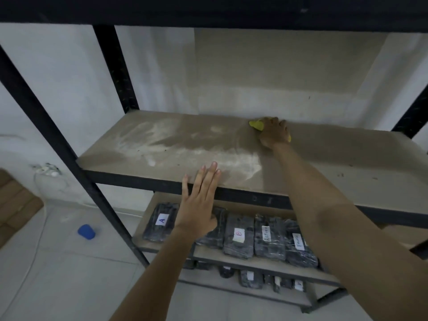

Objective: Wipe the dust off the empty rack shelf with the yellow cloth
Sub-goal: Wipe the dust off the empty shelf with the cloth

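Head view. The yellow cloth [256, 125] lies bunched at the far edge of the empty rack shelf [324, 156], right of centre, almost wholly covered by the right hand [274, 133]; only a corner shows at the left of the hand and a sliver at its right. The cloth appears soft, light and limp — likely to crumple rather than slide flat, so it is best held wadded under the palm with pressure downward. The right fingers [273, 121] curl over the wad and press it to the board. The left hand [199, 205] rests at the shelf's front edge, its fingers [212, 172] straight and close together, tips on the board, holding nothing — seemingly a brace. Pale dust streaks [148, 140] cover the left half of the shelf; the right half looks cleaner, so wiping seems partly done. Below, labelled wrapped bundles [238, 237] sit on a lower shelf.
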